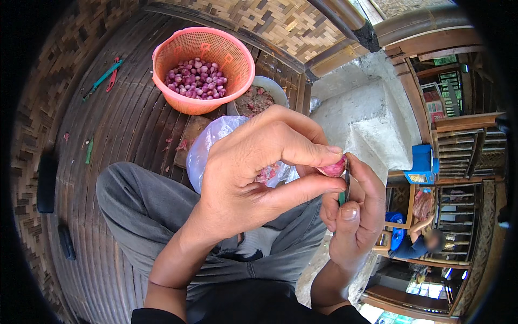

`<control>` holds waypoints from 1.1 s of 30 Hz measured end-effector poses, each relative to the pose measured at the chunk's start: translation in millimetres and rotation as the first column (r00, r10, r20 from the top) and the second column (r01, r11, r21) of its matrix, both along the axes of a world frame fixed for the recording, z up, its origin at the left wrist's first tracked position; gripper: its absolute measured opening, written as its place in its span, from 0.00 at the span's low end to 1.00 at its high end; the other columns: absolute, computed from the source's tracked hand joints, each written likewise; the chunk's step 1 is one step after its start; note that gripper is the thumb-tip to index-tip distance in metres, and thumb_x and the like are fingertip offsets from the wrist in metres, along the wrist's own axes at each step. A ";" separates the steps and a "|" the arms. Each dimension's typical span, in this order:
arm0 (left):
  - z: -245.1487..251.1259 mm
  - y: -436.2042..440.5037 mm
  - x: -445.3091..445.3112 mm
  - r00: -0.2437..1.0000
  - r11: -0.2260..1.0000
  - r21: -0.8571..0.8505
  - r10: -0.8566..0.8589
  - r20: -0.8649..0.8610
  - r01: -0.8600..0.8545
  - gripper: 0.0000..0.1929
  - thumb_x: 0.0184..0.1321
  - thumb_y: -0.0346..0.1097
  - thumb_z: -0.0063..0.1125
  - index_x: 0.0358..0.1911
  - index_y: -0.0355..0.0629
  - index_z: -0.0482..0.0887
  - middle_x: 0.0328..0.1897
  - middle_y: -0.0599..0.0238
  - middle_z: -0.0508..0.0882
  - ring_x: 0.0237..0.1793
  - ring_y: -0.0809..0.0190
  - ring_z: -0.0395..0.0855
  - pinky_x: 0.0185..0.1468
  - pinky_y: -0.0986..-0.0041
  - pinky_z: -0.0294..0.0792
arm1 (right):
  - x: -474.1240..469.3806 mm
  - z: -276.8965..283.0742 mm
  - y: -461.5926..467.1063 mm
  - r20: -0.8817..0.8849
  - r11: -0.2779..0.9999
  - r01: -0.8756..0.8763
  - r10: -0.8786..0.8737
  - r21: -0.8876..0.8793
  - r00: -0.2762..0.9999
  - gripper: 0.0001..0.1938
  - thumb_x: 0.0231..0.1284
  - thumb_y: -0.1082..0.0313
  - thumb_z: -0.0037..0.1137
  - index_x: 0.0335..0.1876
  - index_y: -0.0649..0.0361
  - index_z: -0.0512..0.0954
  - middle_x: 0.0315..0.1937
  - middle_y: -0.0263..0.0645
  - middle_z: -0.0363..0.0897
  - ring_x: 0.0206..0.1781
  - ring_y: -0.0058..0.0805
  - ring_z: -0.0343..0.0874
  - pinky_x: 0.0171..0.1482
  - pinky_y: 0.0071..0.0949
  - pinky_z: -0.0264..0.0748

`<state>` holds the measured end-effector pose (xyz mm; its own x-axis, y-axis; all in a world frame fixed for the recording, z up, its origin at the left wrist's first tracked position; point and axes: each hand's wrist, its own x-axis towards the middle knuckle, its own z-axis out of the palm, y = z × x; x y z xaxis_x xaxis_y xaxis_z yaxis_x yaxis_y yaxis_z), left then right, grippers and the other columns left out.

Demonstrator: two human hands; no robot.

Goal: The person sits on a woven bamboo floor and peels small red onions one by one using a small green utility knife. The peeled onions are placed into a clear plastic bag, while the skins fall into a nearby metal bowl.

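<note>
Between the thumb and fingers of my left hand [247,178] is a small red shallot [332,167]. My right hand [356,214] grips a small knife [347,186] with a green handle, its thin blade upright against the shallot's cut end. Behind my left hand stands a clear plastic bag [202,150] with pinkish peelings, partly hidden. An orange plastic colander basket [238,91] beyond it holds many peeled shallots [196,79]. Beside the basket, a metal bowl [281,91] contains brownish matter and red skins.
On the slatted bamboo floor [109,133] lie a teal-handled tool [103,79], a red peeler-like tool [112,80], a green piece [89,150] and a dark object [66,242]. A wooden board [194,131] lies near the bag. Another person [419,243] sits far right, beyond a concrete block [364,117].
</note>
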<state>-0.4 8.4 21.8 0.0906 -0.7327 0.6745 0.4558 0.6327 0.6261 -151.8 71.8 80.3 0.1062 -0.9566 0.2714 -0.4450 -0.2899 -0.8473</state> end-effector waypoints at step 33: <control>-7.5 1.9 -24.5 0.919 0.957 0.040 -0.264 -0.294 0.288 0.17 0.49 0.18 0.64 0.44 0.37 0.77 0.50 0.52 0.75 0.47 0.65 0.77 0.51 0.75 0.71 | 6.3 12.8 3.8 0.101 0.993 0.021 -0.032 0.115 0.994 0.34 0.66 0.49 0.50 0.66 0.70 0.59 0.21 0.28 0.67 0.24 0.11 0.61 0.29 0.12 0.54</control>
